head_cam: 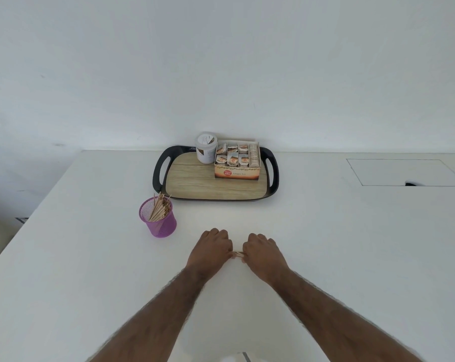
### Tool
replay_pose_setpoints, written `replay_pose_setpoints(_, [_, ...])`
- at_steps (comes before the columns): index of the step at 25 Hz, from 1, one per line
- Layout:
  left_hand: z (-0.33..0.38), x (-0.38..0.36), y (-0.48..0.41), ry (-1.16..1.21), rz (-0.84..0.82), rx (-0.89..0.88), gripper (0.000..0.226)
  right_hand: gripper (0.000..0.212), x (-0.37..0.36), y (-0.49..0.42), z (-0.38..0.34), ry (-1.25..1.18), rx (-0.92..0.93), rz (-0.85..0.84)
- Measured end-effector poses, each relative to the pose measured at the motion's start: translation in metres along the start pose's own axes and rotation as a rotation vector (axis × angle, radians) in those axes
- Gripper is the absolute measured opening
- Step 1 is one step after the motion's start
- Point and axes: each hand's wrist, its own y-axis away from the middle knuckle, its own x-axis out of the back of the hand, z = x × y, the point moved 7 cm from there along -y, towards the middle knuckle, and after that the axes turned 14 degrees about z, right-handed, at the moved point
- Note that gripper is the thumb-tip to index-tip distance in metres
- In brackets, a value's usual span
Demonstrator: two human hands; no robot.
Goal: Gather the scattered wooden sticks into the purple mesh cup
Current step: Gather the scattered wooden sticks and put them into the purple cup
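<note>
A small bundle of wooden sticks is held just below the centre of the frame, on or just above the white table, between two hands brought close together. The left hand is curled, knuckles up, with its fingers closed on the left end of the bundle; the right hand is curled likewise and pinches the right end. Only a short stretch of the sticks is seen between the two hands. The purple mesh cup stands upright to the upper left of the hands, well apart from them, and a sheaf of sticks is already leaned inside it. Higher in the frame, near the centre, a black-rimmed tray with a wood-patterned floor is seen, bearing a white tub and an open box of tea bags side by side.
</note>
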Motion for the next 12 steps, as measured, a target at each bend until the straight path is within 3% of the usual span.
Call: replay_pose_setpoints(12, [0.014,-0.003,-0.002,-0.098,-0.055,-0.192,0.016,0.021,0.003,-0.006,-0.018,0.039,0.093,0.063])
